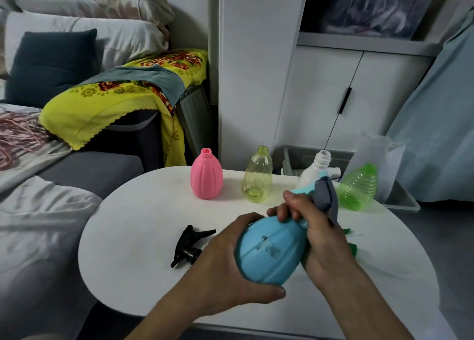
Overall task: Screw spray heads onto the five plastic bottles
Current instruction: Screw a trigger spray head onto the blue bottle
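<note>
While the left hand [225, 260] cups the belly of the blue bottle [269, 249] low in the centre of the frame, fingers wrapped tight round it and thumb pressed under its base, the right hand [315, 234] is closed on the neck where the blue-and-grey spray head [324, 194] sits, fingers curled round the collar. The bottle is held tilted, off the white table [133, 237], its head pointing up and to the right. To do this step well, the left hand should only hold the body firm while the right turns the collar, keeping the head in line with the neck so the thread does not cross; whether the thread has already caught is hidden under the fingers, so I would guess it is partly on. Just left of the hands a black spray head [189, 244] lies loose on the table, and something green [352, 248] peeps out behind the right wrist, perhaps another head. Further back, in a row across the middle of the frame, stand the pink bottle [206, 176], the yellow bottle [257, 176], the white bottle [316, 170] and the green bottle [359, 188], all with open necks, so four remain.
</note>
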A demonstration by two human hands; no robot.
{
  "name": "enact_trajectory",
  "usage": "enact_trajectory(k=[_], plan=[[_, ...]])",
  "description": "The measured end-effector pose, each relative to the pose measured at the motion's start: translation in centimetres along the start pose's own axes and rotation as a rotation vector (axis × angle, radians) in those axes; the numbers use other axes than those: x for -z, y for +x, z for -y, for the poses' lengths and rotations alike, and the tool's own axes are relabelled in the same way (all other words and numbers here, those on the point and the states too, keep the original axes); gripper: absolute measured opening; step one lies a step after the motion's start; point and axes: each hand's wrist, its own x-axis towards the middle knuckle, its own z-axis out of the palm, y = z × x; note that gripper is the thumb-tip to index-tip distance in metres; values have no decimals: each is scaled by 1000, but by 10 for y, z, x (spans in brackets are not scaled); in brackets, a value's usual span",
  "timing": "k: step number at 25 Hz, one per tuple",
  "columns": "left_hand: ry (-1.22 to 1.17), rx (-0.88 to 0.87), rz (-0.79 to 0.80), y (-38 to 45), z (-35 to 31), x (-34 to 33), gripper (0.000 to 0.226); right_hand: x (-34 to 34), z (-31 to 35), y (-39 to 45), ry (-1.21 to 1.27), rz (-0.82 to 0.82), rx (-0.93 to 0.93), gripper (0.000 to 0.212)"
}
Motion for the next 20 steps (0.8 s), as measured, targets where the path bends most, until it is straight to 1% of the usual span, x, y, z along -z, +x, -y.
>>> enact_trajectory(k=[2,3,4,6,7,8,9,10,12,13,15,16,17,18,19,20], plan=[[-276,78,194,3,5,13,79,3,1,-1,43,59,1,39],[-327,74,220,3,6,15,77,4,2,-2,58,86,-18,40],[-264,37,162,0,7,14,78,3,1,-2,64,109,-41,40],[124,-107,-118,-2,4,5,85,0,1,-1,65,132,-88,36],[355,-220,-247,-3,5,0,88,-2,0,-1,77,133,-112,33],[501,-311,-328,-3,8,-3,89,-5,-2,-1,94,131,-130,34],[530,-338,-362,-3,10,-5,89,-6,-3,-1,117,128,-148,38],[493,-310,-362,-2,11,-5,90,-7,-4,0,150,123,-162,39],[267,-170,-300,0,7,-3,93,-8,-4,2,237,104,-164,33],[72,-86,-288,1,6,-2,94,-8,-5,3,275,97,-146,31],[-442,76,-261,0,6,-2,87,-8,-7,3,292,100,-89,29],[-720,158,-196,1,7,0,79,-9,-8,4,275,98,-62,29],[-873,219,-142,0,10,3,72,-9,-8,4,264,88,-44,28],[-960,230,-106,-1,10,4,68,-8,-6,5,269,79,-41,29],[-982,199,-109,-1,9,4,65,-7,-4,6,292,76,-49,29],[-862,91,-176,-2,7,4,66,-5,-2,7,328,72,-72,30]])
